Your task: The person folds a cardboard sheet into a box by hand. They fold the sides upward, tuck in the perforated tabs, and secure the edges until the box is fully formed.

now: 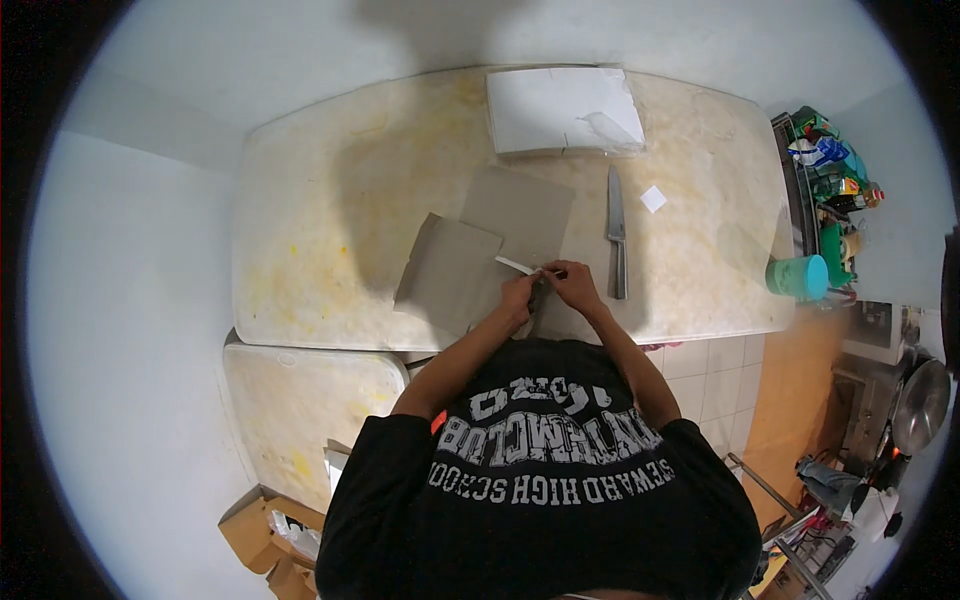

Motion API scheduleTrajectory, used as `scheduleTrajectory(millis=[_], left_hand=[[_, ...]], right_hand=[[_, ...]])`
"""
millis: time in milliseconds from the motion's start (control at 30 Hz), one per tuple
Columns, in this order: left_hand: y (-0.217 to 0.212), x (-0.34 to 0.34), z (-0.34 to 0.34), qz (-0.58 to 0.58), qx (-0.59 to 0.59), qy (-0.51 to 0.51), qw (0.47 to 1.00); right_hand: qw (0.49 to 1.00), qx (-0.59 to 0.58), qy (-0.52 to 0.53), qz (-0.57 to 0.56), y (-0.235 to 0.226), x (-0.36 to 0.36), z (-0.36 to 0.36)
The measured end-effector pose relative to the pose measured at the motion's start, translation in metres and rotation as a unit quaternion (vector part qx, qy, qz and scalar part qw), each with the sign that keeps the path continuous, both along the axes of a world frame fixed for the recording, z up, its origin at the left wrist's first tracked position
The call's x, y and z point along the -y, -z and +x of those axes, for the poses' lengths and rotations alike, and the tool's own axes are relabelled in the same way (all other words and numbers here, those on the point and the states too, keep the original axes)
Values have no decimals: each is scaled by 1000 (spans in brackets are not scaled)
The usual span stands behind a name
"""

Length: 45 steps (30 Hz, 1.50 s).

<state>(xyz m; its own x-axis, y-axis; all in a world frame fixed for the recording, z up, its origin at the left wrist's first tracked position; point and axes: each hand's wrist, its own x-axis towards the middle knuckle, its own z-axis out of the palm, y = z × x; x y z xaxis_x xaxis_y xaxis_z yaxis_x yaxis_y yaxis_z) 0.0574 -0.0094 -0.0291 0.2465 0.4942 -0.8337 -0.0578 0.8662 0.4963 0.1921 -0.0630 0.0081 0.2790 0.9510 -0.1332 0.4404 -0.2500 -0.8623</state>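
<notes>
My left hand (pixel 519 292) and my right hand (pixel 574 282) meet over the near edge of a stained white table (pixel 330 220). Together they pinch a thin white strip (pixel 515 264) that sticks out to the left above the table. Just under and left of the hands lie two flat brown cardboard pieces (pixel 455 270), one overlapping the other. A long knife (pixel 616 232) lies flat to the right of my right hand, handle toward me. What else is between my fingers is too small to tell.
A white folded box (pixel 563 108) lies at the table's far edge, a small white square (pixel 653 198) right of the knife. A teal cup (pixel 800 277) stands at the right corner beside a cluttered rack (pixel 830 180). A second table (pixel 300 400) and cardboard boxes (pixel 265 540) sit lower left.
</notes>
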Motion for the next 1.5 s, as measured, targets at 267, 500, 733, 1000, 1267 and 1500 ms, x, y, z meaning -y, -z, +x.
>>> scheduleTrajectory(millis=[267,500,733,1000,1267,1500], left_hand=[[6,-12,-21,-76,59,4,995],[-28,-17,-17,23,32,129,991],[-82,-53,-9,811,-268,272,443],[-59,-89,10,481,-293,604,564],[-54,-96,11,464,-277,636,551],[-48,-101,9,467,-252,618,580]], right_hand=[[998,40,47,10,7,6,1],[998,4,65,-24,22,12,1],[997,8,71,26,26,12,1],[993,-22,119,-17,27,13,-1],[989,-60,108,-78,16,2,2],[987,-85,125,-57,27,6,3]])
